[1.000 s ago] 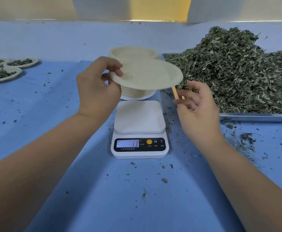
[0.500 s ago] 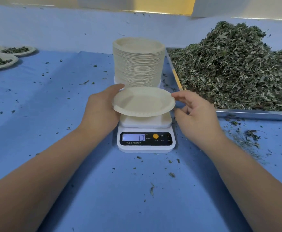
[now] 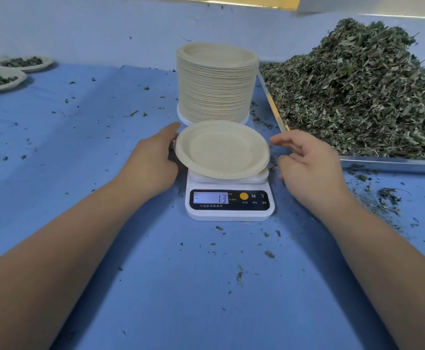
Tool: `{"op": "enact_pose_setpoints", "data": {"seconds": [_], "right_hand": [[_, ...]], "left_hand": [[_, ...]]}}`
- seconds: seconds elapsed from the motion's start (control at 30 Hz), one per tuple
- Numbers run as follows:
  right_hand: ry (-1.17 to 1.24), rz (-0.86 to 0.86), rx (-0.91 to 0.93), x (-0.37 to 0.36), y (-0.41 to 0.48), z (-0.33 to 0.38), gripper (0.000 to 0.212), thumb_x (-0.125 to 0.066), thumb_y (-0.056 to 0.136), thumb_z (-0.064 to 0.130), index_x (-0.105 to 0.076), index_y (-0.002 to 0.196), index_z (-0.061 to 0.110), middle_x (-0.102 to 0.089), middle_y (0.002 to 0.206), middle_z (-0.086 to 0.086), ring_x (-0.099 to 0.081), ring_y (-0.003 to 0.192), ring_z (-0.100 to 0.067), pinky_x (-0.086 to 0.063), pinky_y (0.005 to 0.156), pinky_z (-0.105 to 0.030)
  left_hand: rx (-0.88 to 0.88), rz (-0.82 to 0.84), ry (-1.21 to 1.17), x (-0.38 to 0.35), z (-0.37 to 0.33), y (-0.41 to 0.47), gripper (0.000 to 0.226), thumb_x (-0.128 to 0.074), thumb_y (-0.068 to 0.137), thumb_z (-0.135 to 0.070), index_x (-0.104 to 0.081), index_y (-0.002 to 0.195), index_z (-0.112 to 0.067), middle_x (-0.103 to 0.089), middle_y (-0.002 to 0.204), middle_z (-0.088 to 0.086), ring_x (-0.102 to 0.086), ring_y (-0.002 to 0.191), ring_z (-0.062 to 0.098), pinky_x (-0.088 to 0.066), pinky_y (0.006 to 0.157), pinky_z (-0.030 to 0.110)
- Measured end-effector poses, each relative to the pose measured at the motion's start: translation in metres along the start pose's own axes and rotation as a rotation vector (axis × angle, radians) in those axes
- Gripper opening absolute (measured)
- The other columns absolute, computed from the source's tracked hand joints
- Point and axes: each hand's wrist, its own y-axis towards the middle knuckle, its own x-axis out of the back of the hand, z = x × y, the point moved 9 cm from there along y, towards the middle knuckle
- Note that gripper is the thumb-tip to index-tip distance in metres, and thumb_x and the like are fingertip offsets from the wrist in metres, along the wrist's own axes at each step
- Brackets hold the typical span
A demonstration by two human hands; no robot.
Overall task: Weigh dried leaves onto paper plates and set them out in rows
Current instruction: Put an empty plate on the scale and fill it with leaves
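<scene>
Here, the left hand [image 3: 153,160] holds an empty paper plate [image 3: 221,149] by its left rim over the scale [image 3: 231,214] (its display [image 3: 211,197] reads minus 13). The right hand [image 3: 307,160] hovers loose and empty beside it. Set off-centre, the plate could tip or skew the reading.

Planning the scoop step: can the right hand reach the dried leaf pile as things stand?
Probably yes. The right hand is open, holds nothing and hovers just beside the low rim of the tray, with the dried leaf pile directly beyond it. Nothing stands between them.
</scene>
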Motion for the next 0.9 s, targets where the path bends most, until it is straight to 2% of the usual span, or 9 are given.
{"op": "enact_pose_setpoints", "data": {"seconds": [0.07,0.13,0.2,0.23,0.33,0.47,0.7,0.83,0.9], "right_hand": [[-0.005,-0.041,0.047,0.004,-0.001,0.004,0.045,-0.051,0.086,0.000,-0.069,0.107,0.036,-0.074,0.102,0.004,-0.066,0.085,-0.028,-0.054,0.068,-0.014],[-0.007,-0.070,0.082,0.008,-0.002,0.007,0.044,-0.051,0.086,-0.001,-0.070,0.110,0.030,-0.073,0.091,-0.009,-0.062,0.093,-0.027,-0.047,0.071,-0.004],[-0.018,-0.077,0.105,0.009,-0.004,0.011,0.042,-0.051,0.087,-0.001,-0.071,0.110,0.028,-0.064,0.064,0.004,-0.064,0.082,-0.023,-0.044,0.065,-0.002],[-0.024,-0.076,0.116,0.009,-0.004,0.012,0.041,-0.051,0.087,-0.002,-0.071,0.110,0.026,-0.055,0.053,0.009,-0.062,0.067,-0.018,-0.042,0.060,-0.003],[-0.022,-0.076,0.126,0.009,-0.004,0.013,0.040,-0.052,0.089,-0.003,-0.071,0.111,0.023,-0.044,0.045,0.014,-0.042,0.043,-0.006,-0.038,0.056,-0.001],[-0.013,-0.079,0.117,0.010,-0.005,0.016,0.038,-0.052,0.089,-0.004,-0.072,0.111,0.020,-0.044,0.046,0.011,-0.039,0.039,-0.005,-0.034,0.049,-0.004],[-0.025,-0.081,0.129,0.007,-0.005,0.015,0.038,-0.053,0.088,-0.001,-0.072,0.108,0.024,-0.046,0.045,0.012,-0.041,0.042,-0.006,-0.040,0.056,-0.007],[-0.013,-0.143,0.122,0.015,-0.005,0.014,0.038,-0.052,0.086,0.000,-0.073,0.106,0.026,-0.056,0.059,0.000,-0.048,0.050,-0.011,-0.041,0.059,-0.005],[-0.069,-0.192,0.121,0.025,-0.001,0.015,0.036,-0.052,0.086,0.007,-0.072,0.108,0.026,-0.064,0.075,-0.003,-0.052,0.058,-0.011,-0.045,0.061,-0.014]], "left_hand": [[0.147,-0.099,-0.257,0.007,0.012,-0.001,0.068,-0.037,0.084,0.015,-0.057,0.142,-0.016,-0.068,0.129,-0.003,-0.061,0.117,0.009,-0.048,0.107,0.030],[0.281,-0.209,-0.536,0.009,0.023,-0.006,0.062,-0.033,0.087,0.016,-0.065,0.130,-0.016,-0.072,0.125,-0.002,-0.067,0.118,0.009,-0.050,0.109,0.034],[0.333,-0.265,-0.694,0.009,0.025,-0.009,0.056,-0.032,0.089,0.016,-0.069,0.116,-0.016,-0.075,0.115,-0.001,-0.071,0.111,0.011,-0.055,0.103,0.032],[0.343,-0.275,-0.764,0.009,0.026,-0.010,0.054,-0.032,0.089,0.015,-0.070,0.112,-0.015,-0.076,0.112,-0.001,-0.073,0.108,0.012,-0.057,0.099,0.029],[0.344,-0.263,-0.971,0.007,0.022,-0.010,0.045,-0.035,0.091,0.008,-0.071,0.109,-0.012,-0.078,0.110,0.003,-0.075,0.105,0.014,-0.060,0.093,0.028],[0.323,-0.206,-0.974,0.003,0.015,-0.010,0.038,-0.038,0.098,-0.006,-0.070,0.116,-0.012,-0.077,0.117,0.003,-0.074,0.107,0.011,-0.057,0.095,0.027],[0.280,-0.124,-0.895,-0.004,0.004,-0.009,0.033,-0.040,0.100,-0.017,-0.069,0.117,-0.021,-0.079,0.110,-0.009,-0.073,0.105,0.004,-0.055,0.089,0.021],[0.254,-0.101,-0.887,-0.003,0.002,-0.009,0.033,-0.047,0.083,-0.027,-0.075,0.101,-0.028,-0.079,0.105,-0.011,-0.073,0.104,0.002,-0.054,0.090,0.021],[0.263,-0.088,-0.869,-0.005,0.002,-0.008,0.035,-0.048,0.076,-0.031,-0.081,0.088,-0.031,-0.080,0.102,-0.012,-0.073,0.102,0.001,-0.054,0.091,0.022]]}}
